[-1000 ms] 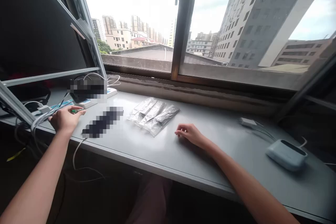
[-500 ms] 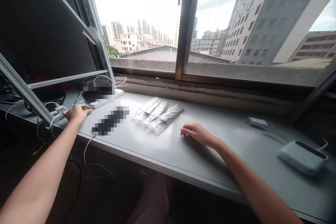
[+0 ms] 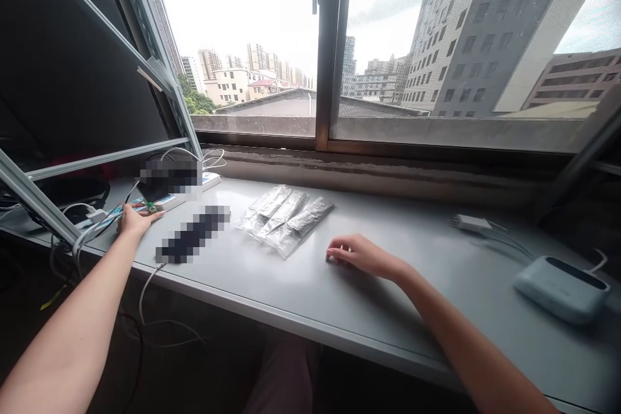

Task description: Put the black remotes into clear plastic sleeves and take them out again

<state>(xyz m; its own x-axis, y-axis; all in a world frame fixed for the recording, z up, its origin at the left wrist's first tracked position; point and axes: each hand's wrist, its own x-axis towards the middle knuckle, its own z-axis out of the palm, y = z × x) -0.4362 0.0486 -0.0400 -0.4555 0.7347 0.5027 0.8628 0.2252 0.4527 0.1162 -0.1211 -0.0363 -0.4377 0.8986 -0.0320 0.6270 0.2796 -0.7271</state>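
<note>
At the left of the desk, my left hand pinches a small green thing between thumb and fingers; it is too small to make out its kind. That hand is beside a white power strip with blue markings. My right hand rests near the desk's middle, its fingers loosely bent and a little apart, with nothing seen in them. Left of it lie several clear plastic packets with silvery contents. A dark, pixelated long object lies between the left hand and the packets.
A pale blue box-like device with a cable and a white plug lie at the right. Metal shelf bars and tangled white cables stand at the left. A window rises behind the desk.
The view has swung right and back slightly. My left hand has reached a bit farther toward the power strip, the green thing still in its fingers. My right hand stays on the desk.
</note>
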